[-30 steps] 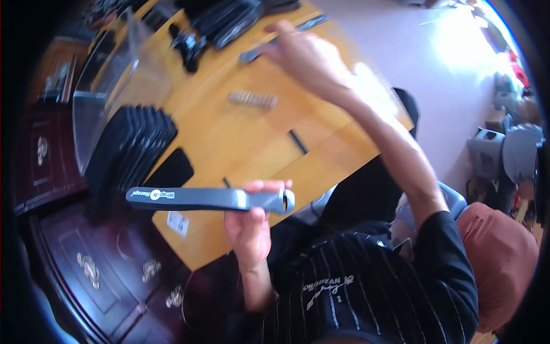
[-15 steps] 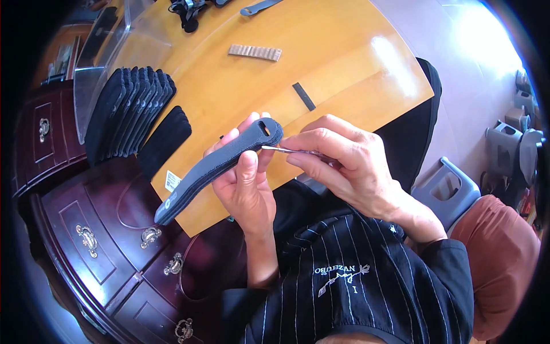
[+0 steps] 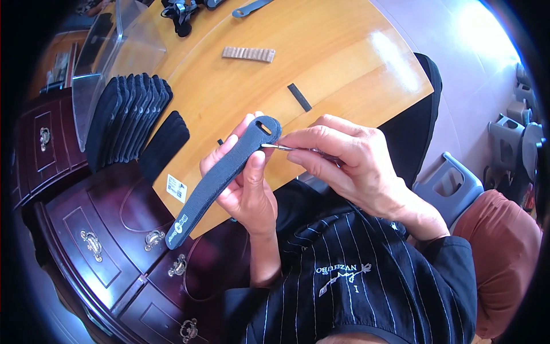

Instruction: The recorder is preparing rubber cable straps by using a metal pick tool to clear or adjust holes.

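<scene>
The strap (image 3: 220, 178), dark and long with a slot at its upper end, lies slanted in my left hand (image 3: 246, 183), fingers closed around its upper half above the tabletop (image 3: 344, 63) edge. My right hand (image 3: 349, 163) pinches a thin metal pin (image 3: 278, 147), its tip touching the strap just under the slot. A stack of black pads (image 3: 129, 120) sits to the left.
</scene>
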### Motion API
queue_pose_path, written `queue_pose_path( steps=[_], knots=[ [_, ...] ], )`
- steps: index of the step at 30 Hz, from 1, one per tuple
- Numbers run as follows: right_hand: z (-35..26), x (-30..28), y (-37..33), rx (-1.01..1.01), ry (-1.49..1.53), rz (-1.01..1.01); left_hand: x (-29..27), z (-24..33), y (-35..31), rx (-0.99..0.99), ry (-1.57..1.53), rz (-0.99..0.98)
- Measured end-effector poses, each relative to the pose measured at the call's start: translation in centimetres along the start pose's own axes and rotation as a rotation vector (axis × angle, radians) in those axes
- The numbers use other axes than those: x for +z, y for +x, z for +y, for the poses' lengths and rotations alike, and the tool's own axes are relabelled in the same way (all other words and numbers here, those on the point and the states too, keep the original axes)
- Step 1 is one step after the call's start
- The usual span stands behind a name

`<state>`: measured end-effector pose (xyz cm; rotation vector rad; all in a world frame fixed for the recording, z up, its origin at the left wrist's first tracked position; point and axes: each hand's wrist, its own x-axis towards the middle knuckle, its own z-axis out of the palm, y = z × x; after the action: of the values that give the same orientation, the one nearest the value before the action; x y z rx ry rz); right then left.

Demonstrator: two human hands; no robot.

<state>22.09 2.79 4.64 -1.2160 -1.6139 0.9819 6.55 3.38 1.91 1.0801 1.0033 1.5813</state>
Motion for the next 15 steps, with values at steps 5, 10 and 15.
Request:
queue_pose_path(
  steps=[5, 10, 15],
  knots=[
    [-0.19, -0.07, 0.45, 0.015, 0.003, -0.024, -0.34, -0.1, 0.27, 0.01, 0.035, 0.006],
    [-0.1, 0.12, 0.49, 0.035, 0.076, 0.009, -0.27, -0.42, 0.31, 0.077, 0.054, -0.012],
    [-0.79, 0.66, 0.48, 0.048, 0.063, 0.021, -0.65, -0.85, 0.09, 0.297, 0.186, -0.043]
  ],
)
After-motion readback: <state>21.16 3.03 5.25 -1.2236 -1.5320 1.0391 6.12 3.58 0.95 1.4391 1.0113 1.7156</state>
